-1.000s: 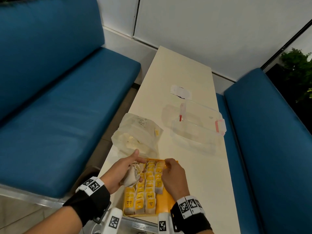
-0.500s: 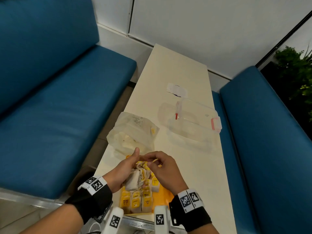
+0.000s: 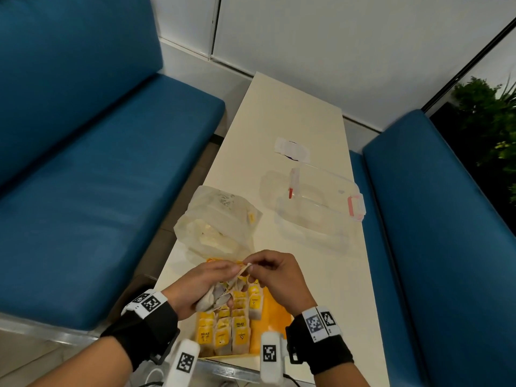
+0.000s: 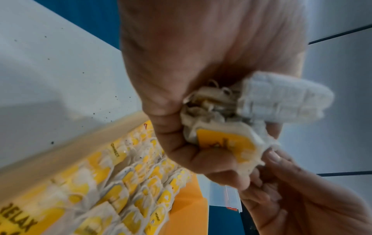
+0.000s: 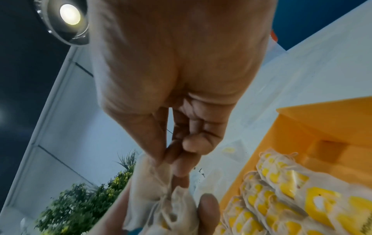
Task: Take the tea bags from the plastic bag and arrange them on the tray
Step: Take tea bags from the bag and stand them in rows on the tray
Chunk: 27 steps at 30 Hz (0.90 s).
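Observation:
An orange tray (image 3: 272,311) at the table's near edge holds rows of tea bags (image 3: 231,328) with yellow tags. My left hand (image 3: 201,286) grips a bunch of tea bags (image 3: 215,298) above the tray; the bunch (image 4: 219,127) fills its curled fingers in the left wrist view. My right hand (image 3: 275,272) pinches the top of one tea bag (image 3: 245,268) from that bunch, fingertips (image 5: 179,160) closed on its paper. The translucent plastic bag (image 3: 217,222) lies just beyond the tray, with more tea bags showing through it.
A clear plastic box (image 3: 312,216) with pink latches lies open on the cream table (image 3: 293,113), right of the bag. A white wrapper (image 3: 291,148) lies farther back. Blue benches (image 3: 97,191) flank the table on both sides, and a plant (image 3: 491,118) stands at the far right.
My right hand left the tea bag rows on the tray, rose to the bunch in my left hand and now pinches one bag there. Both hands lifted slightly.

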Each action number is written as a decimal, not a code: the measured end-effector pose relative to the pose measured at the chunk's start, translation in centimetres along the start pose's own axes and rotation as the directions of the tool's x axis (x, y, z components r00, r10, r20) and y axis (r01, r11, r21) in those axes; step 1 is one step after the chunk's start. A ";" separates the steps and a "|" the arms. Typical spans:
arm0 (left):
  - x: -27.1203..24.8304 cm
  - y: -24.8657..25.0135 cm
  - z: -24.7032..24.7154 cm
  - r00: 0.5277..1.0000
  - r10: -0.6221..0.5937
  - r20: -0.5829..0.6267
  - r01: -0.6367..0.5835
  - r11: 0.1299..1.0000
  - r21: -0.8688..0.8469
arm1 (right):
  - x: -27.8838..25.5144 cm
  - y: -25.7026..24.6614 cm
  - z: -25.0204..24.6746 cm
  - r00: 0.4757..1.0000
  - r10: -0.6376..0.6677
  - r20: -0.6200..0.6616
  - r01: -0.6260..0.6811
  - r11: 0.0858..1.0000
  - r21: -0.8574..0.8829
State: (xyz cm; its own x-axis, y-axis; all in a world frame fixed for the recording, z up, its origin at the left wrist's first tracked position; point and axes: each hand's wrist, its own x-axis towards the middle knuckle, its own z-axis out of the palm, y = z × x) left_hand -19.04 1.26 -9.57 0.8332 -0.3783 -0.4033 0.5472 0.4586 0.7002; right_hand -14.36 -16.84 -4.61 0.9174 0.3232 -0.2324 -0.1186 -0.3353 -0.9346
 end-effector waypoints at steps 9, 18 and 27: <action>0.7 -0.6 -0.2 0.984 0.144 -0.109 -0.132 0.985 0.116 | 0.2 -0.1 0.6 0.993 0.070 -0.095 -0.067 0.997 0.036; 0.3 -1.0 -0.9 0.965 0.144 -0.221 -0.101 0.975 0.196 | 0.4 -1.5 -1.3 0.993 -0.038 -0.115 0.017 0.984 -0.176; 0.1 -1.1 -1.4 0.947 0.139 -0.289 -0.080 0.975 0.206 | -0.4 0.1 -3.2 0.991 0.043 -0.124 -0.100 0.860 -0.501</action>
State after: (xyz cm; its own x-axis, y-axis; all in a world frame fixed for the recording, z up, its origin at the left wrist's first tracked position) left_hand -19.42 1.86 -11.19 0.8883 -0.0623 -0.4550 0.4504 0.3115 0.8367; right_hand -13.51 -19.86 -3.78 0.9513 0.1963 -0.2376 -0.0035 -0.7641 -0.6451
